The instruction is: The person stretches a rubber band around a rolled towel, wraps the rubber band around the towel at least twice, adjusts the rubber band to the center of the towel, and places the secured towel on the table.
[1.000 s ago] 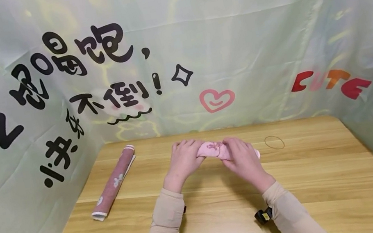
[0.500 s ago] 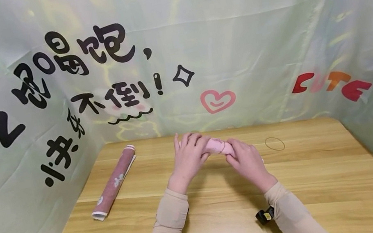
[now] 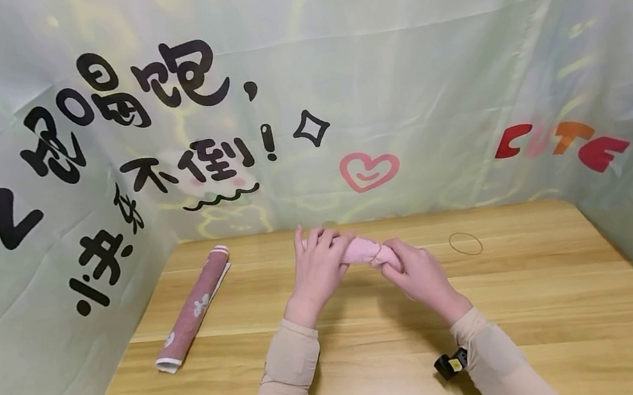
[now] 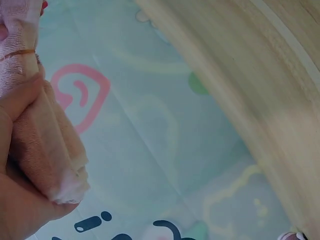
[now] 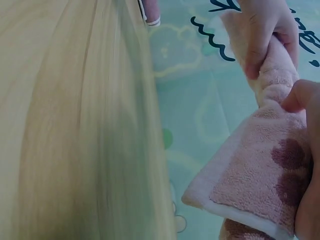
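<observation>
Both hands hold a light pink towel (image 3: 359,250), rolled up, over the back middle of the table. My left hand (image 3: 319,267) grips its left end from above, with the thumb along the near side. My right hand (image 3: 425,270) grips the right part, just beside a thin brownish elastic band (image 4: 19,53) that circles the roll and cinches it. In the right wrist view, the towel's white-edged end (image 5: 245,175) flares out past the pinched waist, with darker spots showing. The right thumb (image 5: 297,95) presses near that waist. Part of the roll is hidden under the fingers.
A darker pink rolled towel (image 3: 196,310) with white edges lies at the left of the wooden table (image 3: 535,321). One loose thin elastic band (image 3: 466,243) rests right of the hands. Printed cloth walls (image 3: 417,81) enclose the table's back and sides.
The left hand has shifted slightly and lifted its fingers apart. The light towel has turned, so its dark print no longer shows in the head view. The right hand moved slightly right.
</observation>
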A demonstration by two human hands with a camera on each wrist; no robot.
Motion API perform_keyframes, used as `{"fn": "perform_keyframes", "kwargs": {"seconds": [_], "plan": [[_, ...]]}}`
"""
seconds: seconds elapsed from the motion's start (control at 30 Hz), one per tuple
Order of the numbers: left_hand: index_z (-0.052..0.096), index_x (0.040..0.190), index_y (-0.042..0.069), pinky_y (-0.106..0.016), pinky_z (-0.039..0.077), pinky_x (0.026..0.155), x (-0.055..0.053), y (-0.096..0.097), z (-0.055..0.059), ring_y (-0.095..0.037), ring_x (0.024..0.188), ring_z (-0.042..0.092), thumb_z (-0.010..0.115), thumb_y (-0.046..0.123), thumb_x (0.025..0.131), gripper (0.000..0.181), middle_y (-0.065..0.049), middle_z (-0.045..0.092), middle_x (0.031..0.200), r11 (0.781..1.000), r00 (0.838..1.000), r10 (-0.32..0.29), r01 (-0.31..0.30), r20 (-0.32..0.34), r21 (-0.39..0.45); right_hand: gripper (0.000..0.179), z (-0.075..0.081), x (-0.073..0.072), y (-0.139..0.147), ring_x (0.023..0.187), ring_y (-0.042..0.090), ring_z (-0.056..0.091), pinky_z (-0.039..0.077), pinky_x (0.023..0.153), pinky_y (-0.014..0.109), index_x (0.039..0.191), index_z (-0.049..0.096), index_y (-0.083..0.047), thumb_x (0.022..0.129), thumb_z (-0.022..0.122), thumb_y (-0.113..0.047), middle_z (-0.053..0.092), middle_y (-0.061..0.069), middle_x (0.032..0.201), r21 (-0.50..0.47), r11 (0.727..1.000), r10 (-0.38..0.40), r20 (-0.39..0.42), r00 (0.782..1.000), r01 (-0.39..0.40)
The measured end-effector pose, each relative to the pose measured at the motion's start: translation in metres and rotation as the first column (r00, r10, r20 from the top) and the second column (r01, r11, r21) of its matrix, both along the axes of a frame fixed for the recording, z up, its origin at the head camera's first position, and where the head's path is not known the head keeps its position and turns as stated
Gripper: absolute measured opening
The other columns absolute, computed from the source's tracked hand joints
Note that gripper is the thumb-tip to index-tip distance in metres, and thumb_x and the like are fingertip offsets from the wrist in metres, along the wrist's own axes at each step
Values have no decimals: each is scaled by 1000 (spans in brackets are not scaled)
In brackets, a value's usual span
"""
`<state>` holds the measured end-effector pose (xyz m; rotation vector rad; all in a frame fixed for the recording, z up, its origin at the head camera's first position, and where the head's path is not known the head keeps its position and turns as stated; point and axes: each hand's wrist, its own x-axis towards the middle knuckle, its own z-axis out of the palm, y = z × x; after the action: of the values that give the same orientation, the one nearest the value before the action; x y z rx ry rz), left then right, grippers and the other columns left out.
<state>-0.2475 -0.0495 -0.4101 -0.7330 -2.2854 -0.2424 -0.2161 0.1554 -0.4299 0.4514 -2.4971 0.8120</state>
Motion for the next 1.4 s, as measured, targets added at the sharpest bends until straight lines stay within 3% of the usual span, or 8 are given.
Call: {"fn": "perform_keyframes", "kwargs": {"seconds": [0.17,0.3,0.4,0.57,0.83,1.03,1.2,1.4], "plan": [[67,115,28,-52,40,101,1,-3,1,-22,107,58,79,29,80,37,4,70,106,1000,999,15,-15,46,-10,34,-5,-4,0,87,26,62,52,76,43,111,64,-5,79,71,-13,68,11,99,-14,997,69,-197,978,-74],[66,117,28,-43,41,92,1,-4,3,-19,105,59,75,35,83,36,5,70,108,1000,993,24,-21,112,-23,28,-6,-8,-2,106,34,59,48,92,50,102,66,-6,75,67,1,64,16,115,48,979,201,-402,893,-199],[66,118,28,-42,41,89,2,-5,4,-19,104,59,73,36,85,35,6,70,110,999,986,30,-24,162,-39,25,-7,-9,-4,108,34,57,46,93,52,94,68,-9,73,65,5,63,16,116,102,966,258,-454,853,-237],[66,120,29,-43,41,90,4,-6,6,-18,104,59,71,37,87,34,6,70,113,998,976,40,-27,212,-64,29,-7,-5,-5,112,36,55,47,92,56,100,69,-12,73,68,0,61,15,123,160,967,249,-412,877,-199],[66,120,29,-44,39,91,3,-6,10,-16,104,59,69,35,88,32,7,70,112,996,972,42,-22,229,-92,35,-3,0,-10,120,36,53,52,82,56,110,63,-20,77,72,-15,57,12,132,357,934,149,-361,920,-12],[66,121,30,-43,38,93,4,-6,12,-15,104,58,69,35,89,33,9,70,112,995,963,42,-16,265,-100,29,-3,1,-10,121,33,53,52,82,57,103,64,-20,77,74,-16,58,10,132,353,935,92,-304,948,23],[67,119,28,-42,38,90,4,-7,13,-16,103,60,65,36,91,29,7,71,113,998,960,29,-11,278,-66,24,-3,0,-10,118,33,54,51,83,57,103,66,-18,80,71,-12,58,11,130,270,960,169,-328,930,-79],[67,119,27,-44,39,90,3,-9,14,-18,103,60,64,35,92,28,6,71,114,999,955,16,-4,297,-41,30,-5,-4,-7,119,35,55,52,83,57,108,69,-19,80,71,-9,58,12,133,277,951,238,-377,895,-136]]}}
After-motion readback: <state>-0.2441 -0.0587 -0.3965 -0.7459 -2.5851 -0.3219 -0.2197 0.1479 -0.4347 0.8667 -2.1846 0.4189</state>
